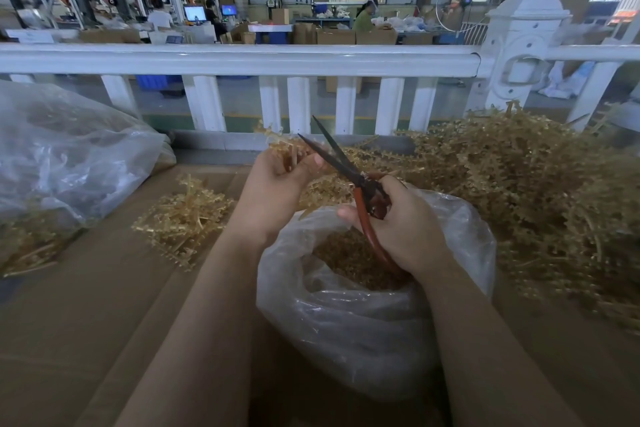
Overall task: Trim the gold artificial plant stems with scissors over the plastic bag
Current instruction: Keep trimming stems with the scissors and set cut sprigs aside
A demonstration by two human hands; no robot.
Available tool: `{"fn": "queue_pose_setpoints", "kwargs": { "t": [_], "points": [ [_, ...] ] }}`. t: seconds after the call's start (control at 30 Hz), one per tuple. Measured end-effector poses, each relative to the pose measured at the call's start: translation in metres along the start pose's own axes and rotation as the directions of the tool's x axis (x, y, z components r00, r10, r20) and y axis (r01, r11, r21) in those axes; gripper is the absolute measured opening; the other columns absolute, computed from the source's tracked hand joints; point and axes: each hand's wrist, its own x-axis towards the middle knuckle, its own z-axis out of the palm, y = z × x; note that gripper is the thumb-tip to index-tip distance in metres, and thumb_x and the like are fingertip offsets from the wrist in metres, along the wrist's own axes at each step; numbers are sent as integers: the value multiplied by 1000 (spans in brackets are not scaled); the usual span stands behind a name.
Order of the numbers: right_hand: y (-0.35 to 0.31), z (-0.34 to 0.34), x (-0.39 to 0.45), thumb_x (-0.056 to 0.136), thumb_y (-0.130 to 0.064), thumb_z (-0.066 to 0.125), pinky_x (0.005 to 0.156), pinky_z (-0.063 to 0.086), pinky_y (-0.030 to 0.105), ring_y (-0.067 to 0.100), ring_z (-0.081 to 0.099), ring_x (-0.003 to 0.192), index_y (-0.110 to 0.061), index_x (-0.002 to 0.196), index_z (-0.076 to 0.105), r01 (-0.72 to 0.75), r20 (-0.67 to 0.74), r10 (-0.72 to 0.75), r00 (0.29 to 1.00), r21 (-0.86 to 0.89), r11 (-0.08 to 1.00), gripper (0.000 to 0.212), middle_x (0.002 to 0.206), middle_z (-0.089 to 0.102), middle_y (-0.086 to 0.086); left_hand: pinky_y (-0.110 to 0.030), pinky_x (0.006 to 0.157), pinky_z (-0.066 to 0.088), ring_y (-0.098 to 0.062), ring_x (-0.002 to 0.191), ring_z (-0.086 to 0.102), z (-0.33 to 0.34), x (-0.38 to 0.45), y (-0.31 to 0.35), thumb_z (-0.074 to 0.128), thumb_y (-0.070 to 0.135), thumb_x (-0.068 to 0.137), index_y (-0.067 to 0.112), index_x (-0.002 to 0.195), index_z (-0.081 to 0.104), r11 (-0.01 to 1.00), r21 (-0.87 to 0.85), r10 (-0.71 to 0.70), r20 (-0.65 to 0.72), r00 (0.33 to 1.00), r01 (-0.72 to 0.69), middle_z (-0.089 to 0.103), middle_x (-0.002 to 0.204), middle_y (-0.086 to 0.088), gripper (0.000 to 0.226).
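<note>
Head view: nearest, an open plastic bag [363, 315] of gold trimmings is seen at 6 o'clock. Above it, red-handled scissors [349, 172], blades parted, are gripped by the right hand [398, 229]; gold stems [287, 149] are pinched by the left hand [277, 184] at 12 o'clock.

— What's hard to see?
— The right hand [401, 229] hides the scissors' [349, 172] handle loops; the big bag [62, 156] runs off the left edge.
— And the stems [287, 149]?
— Blurred in the left hand [280, 177].
</note>
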Motion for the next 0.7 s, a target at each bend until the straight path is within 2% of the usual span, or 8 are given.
{"fn": "queue_pose_setpoints", "kwargs": {
  "t": [0.07, 0.17, 0.33, 0.47, 0.57, 0.7],
  "points": [
    [0, 0, 0, 59, -95, 54, 69, 46, 22, -5, 59, 87, -40, 93, 56, 12, 3, -12, 1000, -11, 1000, 65, 90, 64, -22, -9, 76, 49, 0, 92, 70, 0, 1, -2, 60, 18, 99, 25, 89, 75, 1000, 5, -6, 10, 1000, 6, 77, 90, 12, 19],
    [-1, 0, -1, 58, -97, 52, 66, 43, 19, -7, 58, 85, -40, 93, 58, 25, -1, -25, 1000, -21, 999, 66, 88, 64, -24, -7, 75, 48, -1, 94, 70, -2, 1, -3, 59, 18, 100, 21, 93, 75, 1000, 13, -4, 14, 1000, 4, 77, 93, 11, 18],
    [-2, 0, -1, 56, -98, 48, 62, 42, 18, -5, 59, 77, -40, 87, 58, 24, -38, -26, 999, -67, 997, 67, 79, 64, -24, -21, 80, 44, -1, 92, 70, -3, -1, -1, 60, 23, 99, 22, 92, 75, 999, 28, -18, 25, 1000, 17, 77, 92, 12, 17],
    [-2, 1, -1, 57, -97, 49, 58, 39, 18, -5, 58, 76, -38, 79, 57, 32, -50, -36, 998, -77, 997, 64, 84, 61, -33, -17, 79, 43, 1, 90, 70, -4, -2, 1, 61, 26, 98, 23, 92, 76, 999, 24, -25, 31, 999, 25, 77, 92, 12, 17],
    [-1, 1, -1, 57, -96, 50, 59, 43, 19, -3, 60, 75, -36, 79, 59, 38, -60, -43, 997, -81, 996, 64, 75, 64, -23, -23, 82, 44, -4, 93, 71, -6, -1, 1, 61, 25, 98, 19, 94, 76, 999, 9, -40, 33, 999, 40, 77, 94, 8, 17],
    [-2, 1, -1, 59, -94, 51, 66, 50, 23, 1, 61, 74, -35, 79, 60, 64, -79, -71, 994, -90, 994, 63, 74, 65, -18, -26, 85, 46, -8, 95, 71, -8, -1, 2, 62, 24, 98, 24, 90, 77, 1000, 15, -21, 36, 999, 20, 77, 94, 7, 17]
  ]
}}
